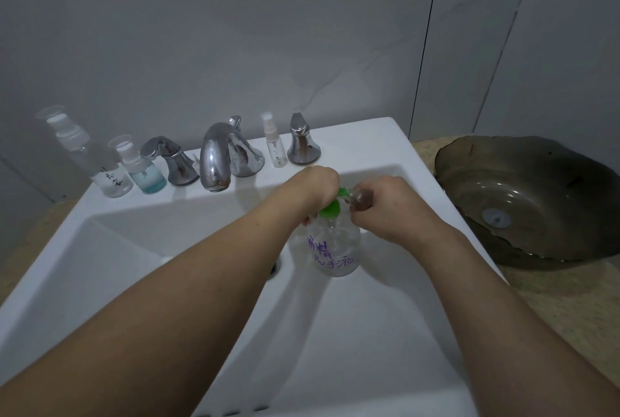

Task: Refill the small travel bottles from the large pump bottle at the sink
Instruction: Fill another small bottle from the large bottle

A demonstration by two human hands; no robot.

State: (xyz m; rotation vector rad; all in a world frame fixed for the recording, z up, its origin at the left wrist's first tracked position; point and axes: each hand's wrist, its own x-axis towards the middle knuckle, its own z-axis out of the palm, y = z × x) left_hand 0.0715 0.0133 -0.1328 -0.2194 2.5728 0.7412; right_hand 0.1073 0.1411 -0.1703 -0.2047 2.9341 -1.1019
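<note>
A large clear pump bottle (335, 249) with purple writing and a green pump head (332, 207) stands in the white sink (134, 249). My left hand (312, 188) rests over the green pump head, fingers curled down on it. My right hand (385, 208) grips a small clear travel bottle (360, 198), held tilted at the pump's nozzle. Three more small bottles stand on the sink's back ledge: a tall clear one (84, 151) and a blue-liquid one (142, 168) at the left, a thin spray bottle (275, 141) by the right handle.
A chrome faucet (221, 155) with two handles (174, 160) (302, 140) lines the back ledge. The drain (275, 265) lies just left of the pump bottle. A dark glass vessel basin (523, 202) sits on the counter at the right. A grey wall is behind.
</note>
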